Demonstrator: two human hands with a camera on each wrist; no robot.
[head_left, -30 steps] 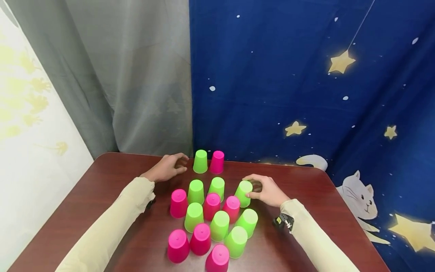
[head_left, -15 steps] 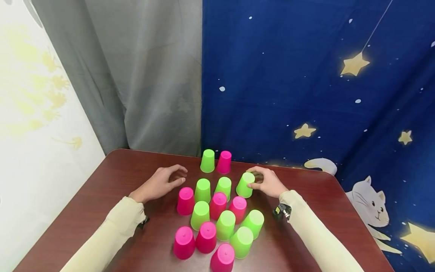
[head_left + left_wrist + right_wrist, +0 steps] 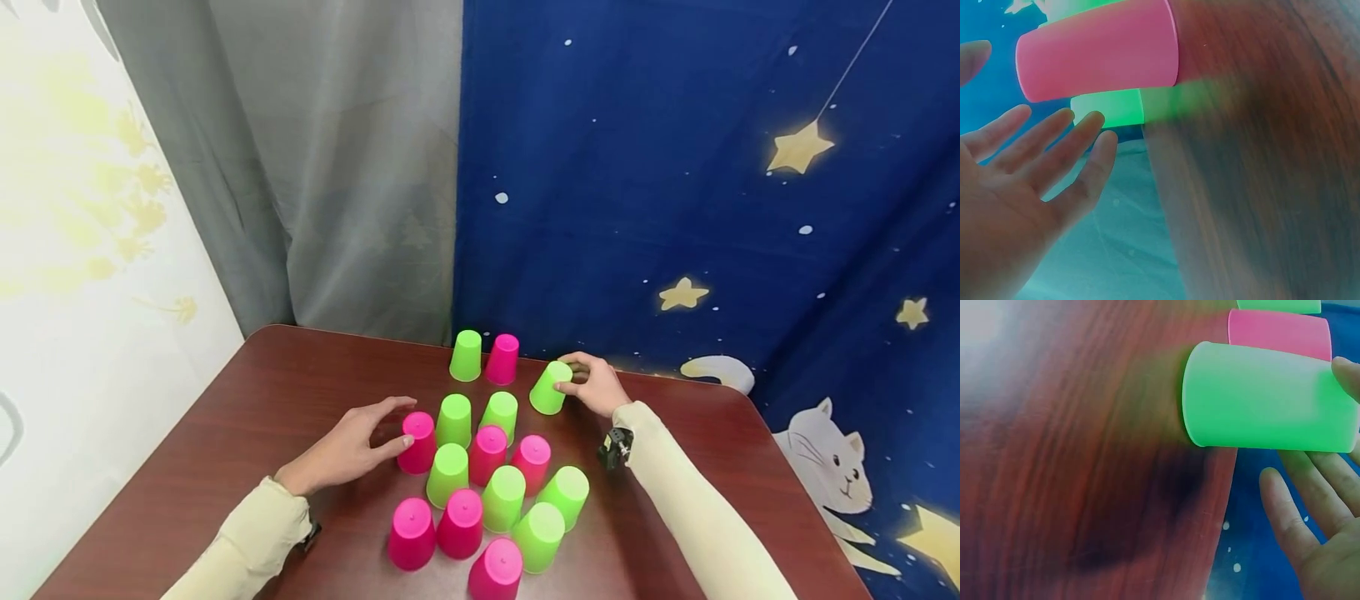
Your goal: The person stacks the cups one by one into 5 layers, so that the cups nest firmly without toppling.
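My right hand (image 3: 600, 388) pinches a green cup (image 3: 550, 390) near its closed top, at the back right of the table. In the right wrist view, this green cup (image 3: 1266, 400) shows its rim at the wooden tabletop, and the thumb and some fingers lie along its sides. My left hand (image 3: 352, 446) reaches toward a pink cup (image 3: 417, 442) at the left of the group, thumb and fingers spread. In the left wrist view, the fingers (image 3: 1066, 150) are straight and appear apart from the pink cup (image 3: 1097, 50). These cups are upside down.
A green cup (image 3: 467, 357) and a pink cup (image 3: 502, 360) stand together near the back edge. Several more upside-down cups crowd the middle and front, among them a near pink cup (image 3: 497, 570). Behind the brown table (image 3: 300, 375) hang a grey curtain (image 3: 367, 167) and a blue one (image 3: 600, 183).
My right hand has moved the green cup back and slightly right, away from the group. My left hand has come nearer, from beside the rear green cup to the left pink cup.
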